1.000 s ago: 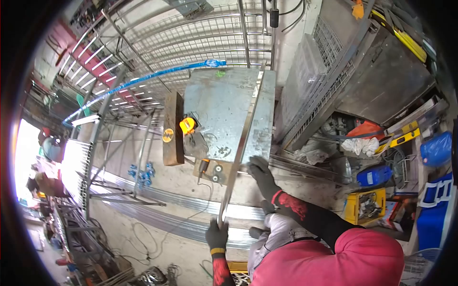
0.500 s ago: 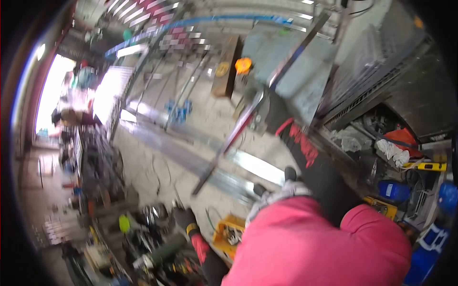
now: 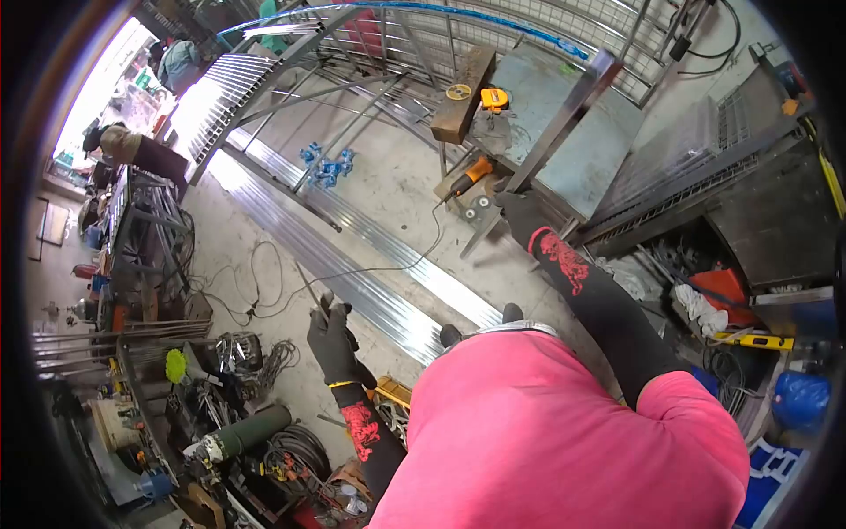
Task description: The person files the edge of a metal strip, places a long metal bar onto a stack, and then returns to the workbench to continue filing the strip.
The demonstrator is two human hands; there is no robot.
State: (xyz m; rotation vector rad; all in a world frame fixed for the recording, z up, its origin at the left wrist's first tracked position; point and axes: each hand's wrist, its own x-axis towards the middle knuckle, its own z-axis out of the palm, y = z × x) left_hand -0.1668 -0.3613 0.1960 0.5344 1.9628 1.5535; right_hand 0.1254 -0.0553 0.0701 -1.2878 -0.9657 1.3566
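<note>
Head view: the metal bar lies in the upper right of the frame, over the grey panel. Its long axis runs diagonally, the far end pointing to the upper right. The right hand, right of centre, is closed around its lower part. The left hand, left of centre, grips a thin rod narrowly, the rod pointing to the upper left. An orange-handled tool lies near the right hand.

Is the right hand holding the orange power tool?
No, the right hand grips the near end of the metal bar, and the orange power tool lies beside two round discs.
</note>
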